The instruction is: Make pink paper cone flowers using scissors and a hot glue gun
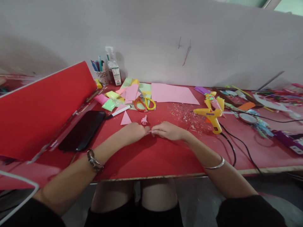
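My left hand (133, 131) and my right hand (167, 130) meet fingertip to fingertip at the middle of the red table (151, 157). Both are closed in a pinch on a tiny pink paper piece (149, 130), barely visible between them. Just beyond the hands lie a small folded pink paper shape (144, 120) and a pink paper triangle (125, 119). A bracelet sits on each wrist.
Orange and yellow scissors (145, 104), a pink sheet (172, 93), coloured paper scraps, a marker (118, 112) and a black phone (82, 130) lie around. A yellow glue gun (210, 115) with its cord stands at right. A red board (42, 107) leans at left. A pen cup (101, 74) and bottle (113, 67) stand by the wall.
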The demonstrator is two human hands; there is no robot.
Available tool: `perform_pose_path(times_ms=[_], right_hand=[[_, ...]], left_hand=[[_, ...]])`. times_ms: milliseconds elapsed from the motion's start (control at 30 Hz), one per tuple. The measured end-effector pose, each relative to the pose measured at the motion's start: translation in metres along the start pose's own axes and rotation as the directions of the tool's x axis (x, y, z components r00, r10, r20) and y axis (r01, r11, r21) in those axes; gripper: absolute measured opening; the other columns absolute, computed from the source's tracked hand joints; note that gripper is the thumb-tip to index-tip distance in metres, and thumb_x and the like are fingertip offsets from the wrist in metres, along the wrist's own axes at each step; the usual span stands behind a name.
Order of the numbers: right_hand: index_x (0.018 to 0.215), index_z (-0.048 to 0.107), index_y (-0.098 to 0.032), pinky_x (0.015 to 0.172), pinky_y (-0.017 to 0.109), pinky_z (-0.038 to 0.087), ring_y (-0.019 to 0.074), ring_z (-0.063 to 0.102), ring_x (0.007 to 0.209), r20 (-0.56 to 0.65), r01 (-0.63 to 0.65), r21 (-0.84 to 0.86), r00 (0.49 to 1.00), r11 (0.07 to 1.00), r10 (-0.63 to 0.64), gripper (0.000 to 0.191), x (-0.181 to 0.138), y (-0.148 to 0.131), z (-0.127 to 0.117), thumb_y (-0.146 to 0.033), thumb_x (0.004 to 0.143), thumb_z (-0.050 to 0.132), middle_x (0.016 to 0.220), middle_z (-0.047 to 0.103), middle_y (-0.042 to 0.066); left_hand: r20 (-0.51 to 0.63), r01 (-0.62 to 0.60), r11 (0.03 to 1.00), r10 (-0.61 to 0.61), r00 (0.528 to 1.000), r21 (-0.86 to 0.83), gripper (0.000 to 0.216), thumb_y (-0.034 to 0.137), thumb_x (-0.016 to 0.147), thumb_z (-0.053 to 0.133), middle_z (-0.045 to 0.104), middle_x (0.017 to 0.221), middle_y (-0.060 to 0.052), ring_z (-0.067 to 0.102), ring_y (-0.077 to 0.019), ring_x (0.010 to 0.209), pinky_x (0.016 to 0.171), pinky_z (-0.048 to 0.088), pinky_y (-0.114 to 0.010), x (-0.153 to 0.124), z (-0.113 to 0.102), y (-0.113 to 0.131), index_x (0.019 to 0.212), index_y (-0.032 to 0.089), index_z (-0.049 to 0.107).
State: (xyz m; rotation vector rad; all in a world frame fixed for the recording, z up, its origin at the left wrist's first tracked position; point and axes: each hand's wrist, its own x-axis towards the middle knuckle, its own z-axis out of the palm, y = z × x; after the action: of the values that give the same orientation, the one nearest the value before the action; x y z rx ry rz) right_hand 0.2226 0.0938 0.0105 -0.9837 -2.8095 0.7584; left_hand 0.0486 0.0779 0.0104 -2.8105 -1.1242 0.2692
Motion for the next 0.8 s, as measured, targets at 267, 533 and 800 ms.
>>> perform_pose_path(times_ms=[267, 533, 800], right_hand=[[0.072, 0.058, -0.013, 0.056, 0.021, 0.032, 0.0089, 0.043, 0.053, 0.053, -0.062, 0.198, 0.997, 0.978, 0.052, 0.031, -0.002, 0.001, -0.004, -0.028, 0.085, 0.034, 0.053, 0.045, -0.003], [0.070, 0.057, -0.013, 0.058, 0.021, 0.033, 0.0092, 0.044, 0.057, 0.030, -0.049, 0.210, 0.999, 0.977, 0.044, 0.032, -0.002, 0.001, -0.005, -0.031, 0.084, 0.035, 0.059, 0.049, -0.001], [0.070, 0.058, -0.013, 0.061, 0.022, 0.034, 0.0102, 0.047, 0.061, 0.021, -0.054, 0.193, 0.998, 0.980, 0.051, 0.031, -0.001, 0.002, -0.005, -0.029, 0.083, 0.036, 0.065, 0.054, 0.002]], left_hand=[[-0.153, -0.066, 0.968, 0.106, 0.983, 0.243, 0.017, 0.010, 0.082, 0.040, 0.058, 0.053, -0.007, 0.059, -0.0174, 0.050, 0.047, 0.038, -0.025, 0.007, 0.009, 0.000, 0.078, 0.009, 0.056], [-0.224, -0.021, 0.963, 0.083, 0.971, 0.268, 0.016, 0.009, 0.081, 0.042, 0.056, 0.046, -0.004, 0.057, -0.0159, 0.044, 0.042, 0.031, -0.024, 0.006, 0.011, 0.002, 0.073, 0.010, 0.056], [-0.282, 0.002, 0.974, 0.063, 0.957, 0.226, 0.019, 0.012, 0.083, 0.040, 0.055, 0.043, -0.005, 0.056, -0.0164, 0.042, 0.042, 0.030, -0.024, 0.006, 0.014, 0.001, 0.072, 0.009, 0.056]])
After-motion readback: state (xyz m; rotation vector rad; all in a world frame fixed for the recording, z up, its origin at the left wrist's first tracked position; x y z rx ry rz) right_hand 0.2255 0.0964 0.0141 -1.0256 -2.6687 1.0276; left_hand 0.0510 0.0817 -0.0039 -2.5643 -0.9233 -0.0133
